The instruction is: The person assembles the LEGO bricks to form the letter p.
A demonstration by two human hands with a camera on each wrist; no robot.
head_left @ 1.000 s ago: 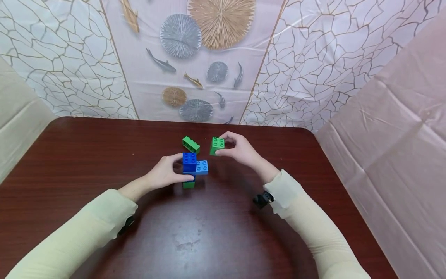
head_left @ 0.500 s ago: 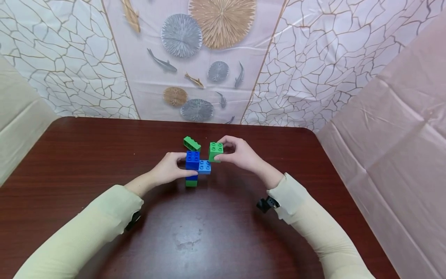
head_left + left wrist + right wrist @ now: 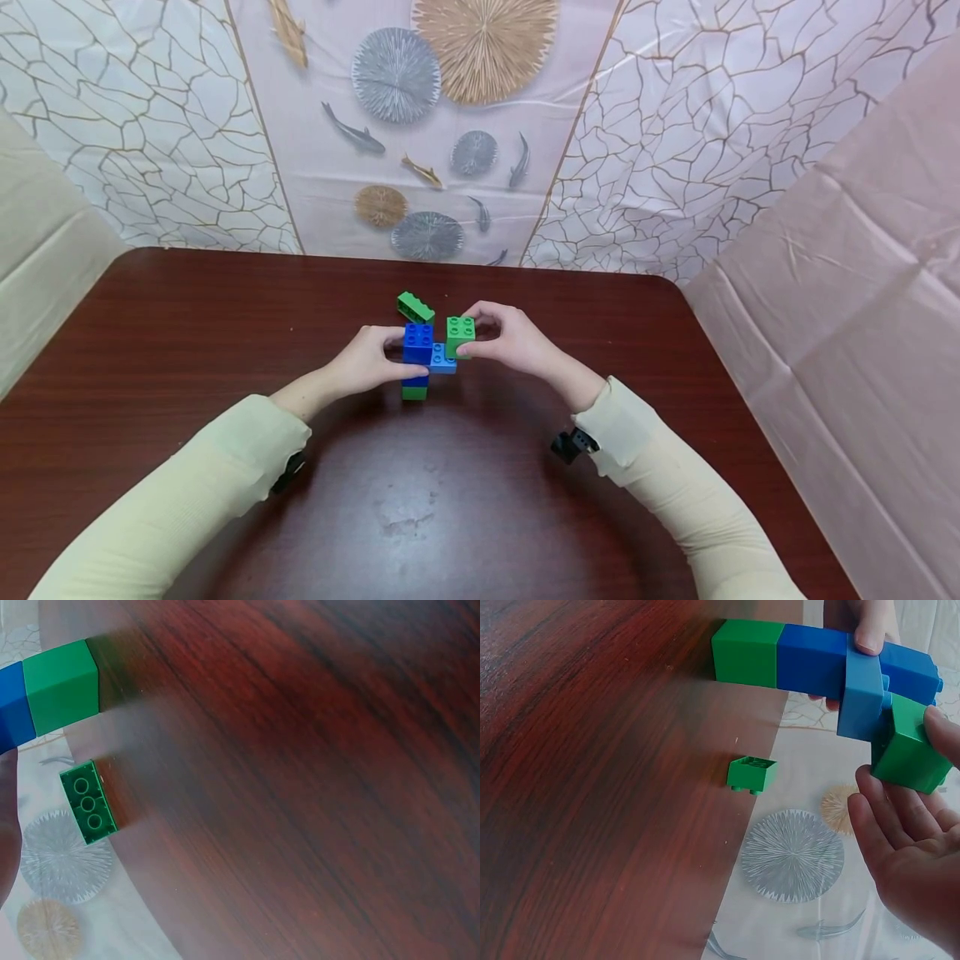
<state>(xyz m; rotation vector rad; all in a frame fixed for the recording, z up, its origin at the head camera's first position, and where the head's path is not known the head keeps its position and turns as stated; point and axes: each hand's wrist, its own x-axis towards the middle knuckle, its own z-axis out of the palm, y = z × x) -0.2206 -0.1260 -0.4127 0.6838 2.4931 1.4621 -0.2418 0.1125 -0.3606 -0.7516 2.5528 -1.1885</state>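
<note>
A dark wooden surface [image 3: 487, 508] with rounded far corners runs back to a patterned cloth [image 3: 480, 125] hanging behind its far edge. Short of that edge, about midway between the left and right sides, stands a stack [image 3: 417, 357]: a bottom green block [image 3: 414, 393], a dark blue brick [image 3: 811, 657], a light blue brick [image 3: 439, 364] jutting toward the right edge, and an upper dark blue block [image 3: 417, 343].

The left hand [image 3: 352, 368] has its grip closed round the upper part of the stack, thumb on the side toward the near edge and fingers behind; this probably braces a tall, narrow build against sideways pressure. The right hand [image 3: 517, 338] pinches a second green block [image 3: 461, 336] between thumb and fingers, studs up, over the jutting end. Holding it by the sides seems meant to keep its underside free to meet the studs. In the right wrist view it sits tilted against the light blue brick; whether they touch cannot be told.

A loose green brick [image 3: 416, 307] lies on its side nearer the far edge, its hollow underside facing the near edge, apparently set aside from both hands.
</note>
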